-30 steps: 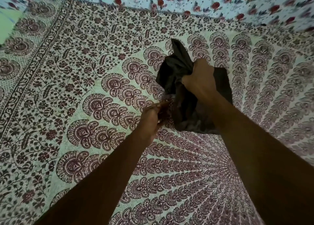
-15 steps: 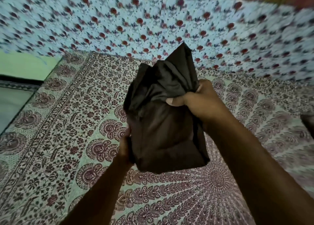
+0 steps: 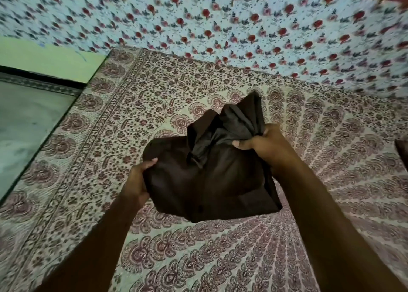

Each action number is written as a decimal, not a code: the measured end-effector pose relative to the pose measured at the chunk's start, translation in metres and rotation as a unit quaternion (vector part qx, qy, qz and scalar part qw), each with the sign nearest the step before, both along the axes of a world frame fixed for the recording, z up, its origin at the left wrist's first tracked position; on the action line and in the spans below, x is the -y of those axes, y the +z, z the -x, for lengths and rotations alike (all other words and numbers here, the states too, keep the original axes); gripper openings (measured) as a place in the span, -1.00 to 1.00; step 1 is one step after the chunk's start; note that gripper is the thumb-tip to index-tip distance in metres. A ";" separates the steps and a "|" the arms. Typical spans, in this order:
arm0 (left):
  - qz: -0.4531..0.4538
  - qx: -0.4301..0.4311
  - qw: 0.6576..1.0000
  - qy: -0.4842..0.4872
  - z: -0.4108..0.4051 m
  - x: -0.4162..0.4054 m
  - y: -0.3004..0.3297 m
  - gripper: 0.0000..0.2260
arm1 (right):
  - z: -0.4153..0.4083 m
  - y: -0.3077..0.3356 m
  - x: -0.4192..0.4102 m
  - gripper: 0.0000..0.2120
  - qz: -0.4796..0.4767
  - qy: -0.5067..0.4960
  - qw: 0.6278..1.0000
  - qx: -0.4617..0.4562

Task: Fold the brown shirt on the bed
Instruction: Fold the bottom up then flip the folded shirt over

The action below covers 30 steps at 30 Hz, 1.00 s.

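Observation:
The brown shirt [image 3: 212,181] hangs bunched in the air above the bed [image 3: 154,106], which is covered by a maroon-and-cream patterned sheet. My right hand [image 3: 267,146] grips a crumpled wad of the cloth at the shirt's upper right, with folds sticking up past my fingers. My left hand [image 3: 138,179] holds the shirt's left edge, thumb on top. Between the two hands the cloth spreads fairly flat, and its lower edge hangs free over the sheet.
A light blue cloth with red flowers [image 3: 242,27] rises behind the bed. At the left, the bed's edge drops to a grey floor [image 3: 26,124] and a green wall [image 3: 44,57]. A dark object [image 3: 403,150] shows at the right edge.
My left hand has taken hold of the shirt's left edge and drawn it out to the left. The shirt has spread wider between my hands. The view has tilted up a little.

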<state>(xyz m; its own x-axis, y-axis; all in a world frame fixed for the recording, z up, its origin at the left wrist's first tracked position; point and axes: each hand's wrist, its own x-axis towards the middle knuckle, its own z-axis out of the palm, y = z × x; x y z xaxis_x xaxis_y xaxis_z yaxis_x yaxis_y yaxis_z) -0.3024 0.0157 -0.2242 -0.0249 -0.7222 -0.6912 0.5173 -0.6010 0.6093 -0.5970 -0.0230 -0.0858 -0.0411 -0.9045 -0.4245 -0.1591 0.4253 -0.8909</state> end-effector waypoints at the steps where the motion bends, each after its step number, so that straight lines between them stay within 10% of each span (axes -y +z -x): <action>1: 0.002 0.015 1.000 -0.010 -0.011 -0.002 0.005 -0.74 | -0.004 -0.001 -0.006 -0.76 0.005 -0.005 1.000 0.011; 30: 0.049 0.466 0.867 -0.171 -0.367 -0.108 0.034 -0.56 | -0.337 -0.115 -0.197 -0.84 -0.163 -0.221 0.955 0.111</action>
